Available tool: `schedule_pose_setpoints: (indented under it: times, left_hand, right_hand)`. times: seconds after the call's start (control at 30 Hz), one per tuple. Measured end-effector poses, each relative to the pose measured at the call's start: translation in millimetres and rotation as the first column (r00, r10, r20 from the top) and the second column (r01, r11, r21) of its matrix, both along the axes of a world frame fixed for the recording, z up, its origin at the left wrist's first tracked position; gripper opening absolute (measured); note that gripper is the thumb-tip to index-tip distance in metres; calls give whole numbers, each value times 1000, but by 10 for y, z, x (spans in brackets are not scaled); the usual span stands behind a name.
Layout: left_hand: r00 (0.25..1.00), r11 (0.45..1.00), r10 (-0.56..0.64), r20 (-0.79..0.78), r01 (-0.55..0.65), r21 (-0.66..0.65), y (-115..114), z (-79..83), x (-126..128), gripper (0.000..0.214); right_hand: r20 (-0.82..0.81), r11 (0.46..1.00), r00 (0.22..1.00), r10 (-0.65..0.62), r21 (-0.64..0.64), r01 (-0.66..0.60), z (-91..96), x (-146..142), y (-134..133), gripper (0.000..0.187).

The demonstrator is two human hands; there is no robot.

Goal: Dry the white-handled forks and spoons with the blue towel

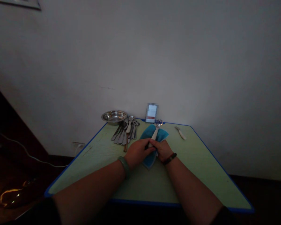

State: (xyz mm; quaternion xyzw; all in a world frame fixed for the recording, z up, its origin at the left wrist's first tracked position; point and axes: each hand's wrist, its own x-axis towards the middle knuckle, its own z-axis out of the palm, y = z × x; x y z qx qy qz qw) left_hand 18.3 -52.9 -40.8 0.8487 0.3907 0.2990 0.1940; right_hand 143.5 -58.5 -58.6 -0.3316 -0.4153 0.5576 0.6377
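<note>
A fork [155,134] with a white handle points away from me, tines up and off toward the wall. My left hand [137,152] is closed at the lower end of its handle, fingertips beside the other hand. From the right, my right hand [162,150] pinches the same handle with its thumb on top. A blue cloth [150,160] spreads behind and below the fork, partly hidden by both hands; how firmly either hand grips it cannot be made out. To the right lies a small piece of cutlery with a white handle [182,134], apart from my hands.
Left of the cloth, several spoons and other cutlery [123,134] lie in a fanned pile. Behind them stands a shiny metal bowl [114,117]. A blurred-out upright panel [151,113] leans at the wall. The green table [196,175] has a blue edge.
</note>
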Motion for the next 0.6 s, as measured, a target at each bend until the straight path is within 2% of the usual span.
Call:
schedule_pose_setpoints:
  times: [0.13, 0.23, 0.3, 0.37, 0.43, 0.47, 0.53, 0.6]
  left_hand:
    - [997, 994, -81, -20, 82, 69, -6, -6, -2, 27]
    - [996, 985, 41, 79, -54, 163, 38, -33, -12, 34]
    - [970, 977, 134, 205, -163, 136, 97, -64, -24, 41]
    - [924, 984, 168, 345, -179, -1, 162, -99, -35, 50]
    - [883, 968, 175, 436, -72, -242, 207, -121, -42, 59]
    - [883, 947, 145, 446, 7, -321, 217, -123, -42, 58]
    - [896, 915, 21, 443, 161, -370, 209, -110, -36, 49]
    - [888, 915, -29, 458, 208, -346, 178, -82, -23, 42]
  right_hand:
    - [23, 996, 996, -86, 14, 86, 29, 16, 13, 16]
    - [2, 993, 993, -115, -13, 115, 49, 20, 10, 18]
    - [-5, 992, 994, -114, -47, 113, 47, 21, 1, 20]
    - [6, 993, 995, -95, -71, 95, 33, 23, -8, 20]
    - [30, 995, 997, -73, -71, 75, 14, 30, -13, 23]
    - [49, 996, 997, -65, -61, 68, 4, 35, -12, 24]
    - [87, 997, 994, -70, -27, 73, -11, 45, -4, 25]
    - [117, 994, 987, -107, 3, 108, -24, 52, 12, 28]
